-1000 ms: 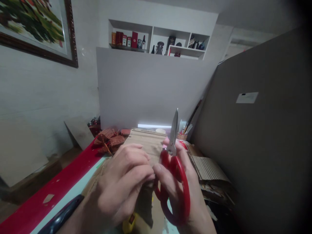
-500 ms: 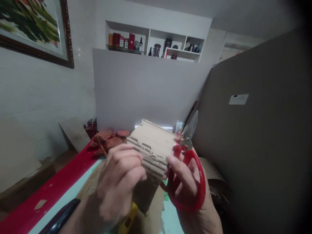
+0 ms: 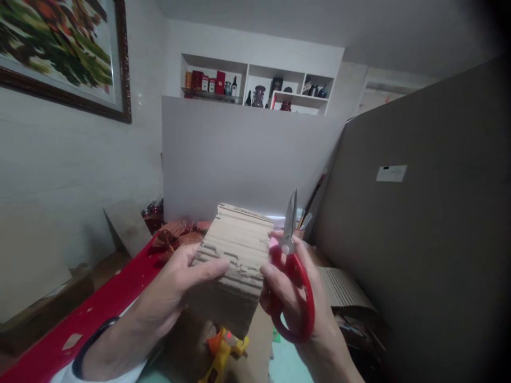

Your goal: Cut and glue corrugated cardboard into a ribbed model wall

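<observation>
A torn piece of corrugated cardboard [image 3: 239,239] is held up between both hands, its ridged layer partly exposed. My left hand [image 3: 181,284] grips its left edge, thumb lying across the face and the other fingers behind. At the right edge my right hand [image 3: 293,287] pinches the cardboard. Red-handled scissors [image 3: 305,303] hang on that same hand, blades together and pointing up. Below the cardboard lies a yellow and orange tool [image 3: 221,351], partly covered.
A red strip [image 3: 96,308] runs along the table's left side, with reddish-brown bundles [image 3: 175,236] at its far end. Corrugated sheet [image 3: 345,287] lies at the right. Grey panels [image 3: 251,159] stand behind and to the right. Brushes [image 3: 311,205] stand at the back.
My left hand has moved from hovering in front of the cardboard to gripping its left edge. The scissors have turned more upright, and the yellow tool shows more fully.
</observation>
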`<act>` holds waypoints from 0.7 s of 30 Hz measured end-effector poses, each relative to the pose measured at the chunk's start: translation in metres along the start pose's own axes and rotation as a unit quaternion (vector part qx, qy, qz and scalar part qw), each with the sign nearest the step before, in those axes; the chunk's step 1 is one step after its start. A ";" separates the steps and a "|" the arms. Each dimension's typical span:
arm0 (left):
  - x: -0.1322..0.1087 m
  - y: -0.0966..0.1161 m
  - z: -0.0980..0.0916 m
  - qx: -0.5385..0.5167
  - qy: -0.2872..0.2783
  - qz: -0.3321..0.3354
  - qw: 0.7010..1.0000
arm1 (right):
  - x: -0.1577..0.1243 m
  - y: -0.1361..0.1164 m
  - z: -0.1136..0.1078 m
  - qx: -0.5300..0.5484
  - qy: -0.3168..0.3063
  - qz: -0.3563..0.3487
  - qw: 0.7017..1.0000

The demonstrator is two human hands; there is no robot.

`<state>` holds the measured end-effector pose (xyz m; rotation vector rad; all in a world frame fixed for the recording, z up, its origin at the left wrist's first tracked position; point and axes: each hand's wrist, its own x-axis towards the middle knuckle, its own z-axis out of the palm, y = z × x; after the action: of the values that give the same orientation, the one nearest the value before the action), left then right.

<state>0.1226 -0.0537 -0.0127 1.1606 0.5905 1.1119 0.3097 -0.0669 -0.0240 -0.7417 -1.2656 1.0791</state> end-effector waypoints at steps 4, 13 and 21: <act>-0.005 0.003 0.005 0.037 0.040 0.022 0.998 | 0.007 -0.002 -0.011 -0.041 0.028 -0.044 0.998; -0.003 -0.005 0.004 0.104 0.057 0.047 0.992 | -0.010 -0.010 0.002 -0.127 0.011 -0.125 0.984; -0.009 0.002 0.010 0.107 0.003 0.067 0.992 | -0.005 -0.003 0.001 -0.128 -0.026 -0.080 0.988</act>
<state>0.1267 -0.0661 -0.0088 1.3998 0.6555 1.1870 0.3097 -0.0727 -0.0225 -0.7935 -1.5004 0.8184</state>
